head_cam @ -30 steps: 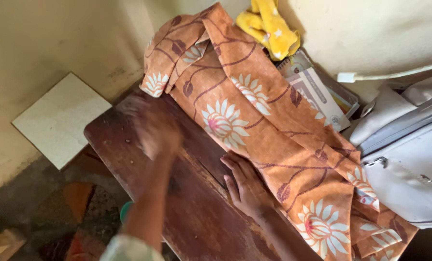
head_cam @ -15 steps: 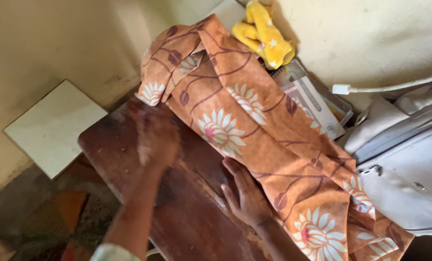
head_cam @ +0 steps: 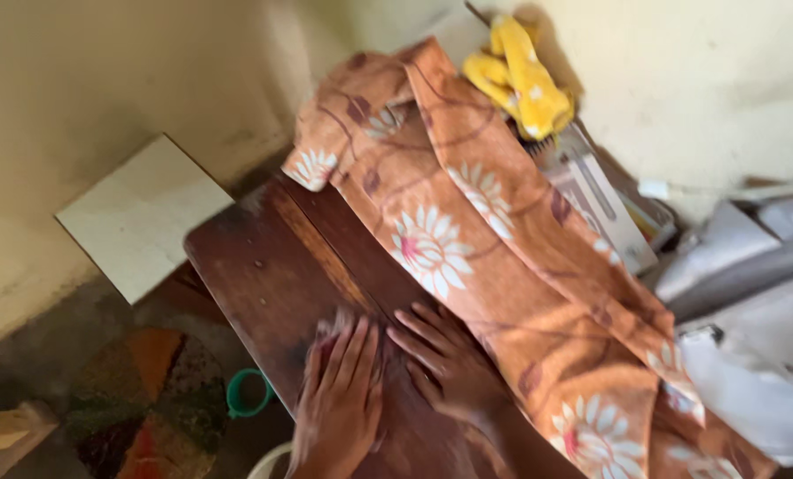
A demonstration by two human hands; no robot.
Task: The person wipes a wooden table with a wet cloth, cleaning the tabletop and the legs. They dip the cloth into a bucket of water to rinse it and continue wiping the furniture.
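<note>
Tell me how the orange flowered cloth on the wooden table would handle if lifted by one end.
The orange flowered cloth is probably floppy: it lies in soft folds along the wooden table and bunches at its far end. It looks thin, so likely light. It would probably trail and slide rather than lift in one piece.

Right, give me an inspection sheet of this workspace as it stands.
Surface: dark wooden table, worn, scuffed.
Job's things: orange floral cloth draped diagonally along the table's far edge.
Clutter: yellow cloth; flat box behind the fabric; white sheets at right.
Hands: left hand and right hand flat on the wood, side by side, holding nothing; right beside the cloth edge.
Cables: white cord along the wall.
Surroundings: white tile, green cup, patterned mat below.
</note>
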